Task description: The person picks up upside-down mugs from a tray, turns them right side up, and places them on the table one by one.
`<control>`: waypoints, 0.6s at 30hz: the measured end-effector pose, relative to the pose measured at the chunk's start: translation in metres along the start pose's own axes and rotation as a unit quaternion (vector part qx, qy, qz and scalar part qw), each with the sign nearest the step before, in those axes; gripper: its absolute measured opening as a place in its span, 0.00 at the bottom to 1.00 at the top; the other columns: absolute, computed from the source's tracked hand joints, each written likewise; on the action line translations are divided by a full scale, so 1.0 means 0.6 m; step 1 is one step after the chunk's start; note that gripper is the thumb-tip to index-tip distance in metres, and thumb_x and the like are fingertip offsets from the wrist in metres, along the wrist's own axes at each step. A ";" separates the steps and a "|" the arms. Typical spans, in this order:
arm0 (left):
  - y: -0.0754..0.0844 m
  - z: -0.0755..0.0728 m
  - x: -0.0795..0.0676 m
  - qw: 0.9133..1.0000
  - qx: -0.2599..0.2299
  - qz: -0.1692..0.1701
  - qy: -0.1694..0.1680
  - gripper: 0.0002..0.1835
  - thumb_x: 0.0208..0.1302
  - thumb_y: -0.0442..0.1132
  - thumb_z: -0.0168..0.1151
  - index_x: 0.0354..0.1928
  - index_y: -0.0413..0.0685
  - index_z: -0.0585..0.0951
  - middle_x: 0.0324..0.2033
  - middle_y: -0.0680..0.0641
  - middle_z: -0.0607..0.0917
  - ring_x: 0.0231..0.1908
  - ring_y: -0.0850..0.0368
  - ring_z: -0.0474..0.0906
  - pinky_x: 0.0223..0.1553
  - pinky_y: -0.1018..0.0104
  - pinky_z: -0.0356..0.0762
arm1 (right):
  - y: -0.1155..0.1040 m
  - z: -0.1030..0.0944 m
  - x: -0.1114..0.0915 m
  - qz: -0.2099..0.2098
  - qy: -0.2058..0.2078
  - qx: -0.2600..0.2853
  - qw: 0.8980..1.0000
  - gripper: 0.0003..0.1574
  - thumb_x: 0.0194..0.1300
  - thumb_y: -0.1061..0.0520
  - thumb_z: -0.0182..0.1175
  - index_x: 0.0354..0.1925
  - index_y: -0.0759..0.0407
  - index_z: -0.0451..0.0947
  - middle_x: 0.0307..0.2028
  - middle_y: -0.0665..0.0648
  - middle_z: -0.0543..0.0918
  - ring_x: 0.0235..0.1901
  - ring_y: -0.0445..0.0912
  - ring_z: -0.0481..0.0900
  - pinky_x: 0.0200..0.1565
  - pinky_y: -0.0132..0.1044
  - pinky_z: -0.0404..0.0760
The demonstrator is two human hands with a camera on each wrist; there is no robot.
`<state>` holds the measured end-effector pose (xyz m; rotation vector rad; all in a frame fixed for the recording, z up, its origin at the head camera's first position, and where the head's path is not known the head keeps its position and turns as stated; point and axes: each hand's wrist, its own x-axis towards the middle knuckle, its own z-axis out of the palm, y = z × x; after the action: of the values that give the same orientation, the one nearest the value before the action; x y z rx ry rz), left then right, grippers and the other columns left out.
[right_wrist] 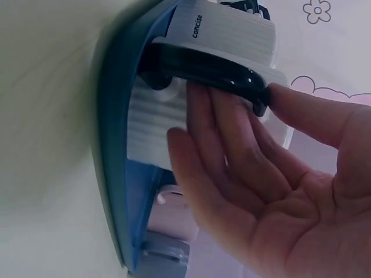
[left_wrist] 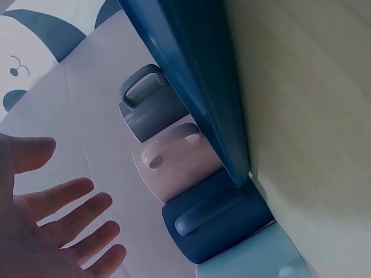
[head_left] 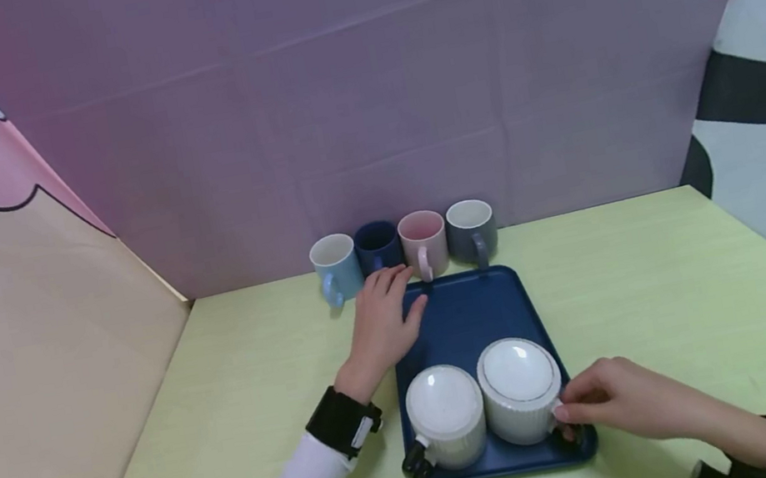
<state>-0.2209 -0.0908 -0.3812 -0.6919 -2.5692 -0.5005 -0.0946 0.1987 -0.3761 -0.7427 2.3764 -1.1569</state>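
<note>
Two white ribbed mugs with black handles stand on a dark blue tray (head_left: 467,309), closed round faces upward. My right hand (head_left: 626,401) pinches the handle of the right white mug (head_left: 521,393); in the right wrist view its thumb touches one end of the black handle (right_wrist: 203,66) and the fingers reach behind it. The left white mug (head_left: 446,414) stands beside it, handle toward the lower left. Over the tray's far left edge, my left hand (head_left: 385,319) spreads its fingers and holds nothing. The navy mug (head_left: 378,245) is nearest to it.
Beyond the tray, a light blue mug (head_left: 336,264), a pink mug (head_left: 423,236) and a grey mug (head_left: 470,228) share a row with the navy one. A purple cloth wall (head_left: 391,102) rises behind them. The pale green table (head_left: 664,285) extends on both sides.
</note>
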 end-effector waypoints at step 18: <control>0.005 0.000 -0.004 1.000 0.002 -0.011 -0.029 0.25 0.67 0.50 0.55 0.62 0.47 0.73 0.59 0.45 0.75 0.62 0.48 0.66 0.63 0.49 0.63 | 0.008 0.010 0.004 0.040 -0.035 0.150 0.987 0.18 0.69 0.53 0.55 0.35 0.69 0.80 0.29 0.56 0.85 0.32 0.38 0.80 0.36 0.32 0.81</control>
<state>-0.2175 -0.0891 -0.3819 -0.6858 -2.6346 -0.4887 -0.0947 0.1961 -0.3840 -0.5717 2.0893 -1.3893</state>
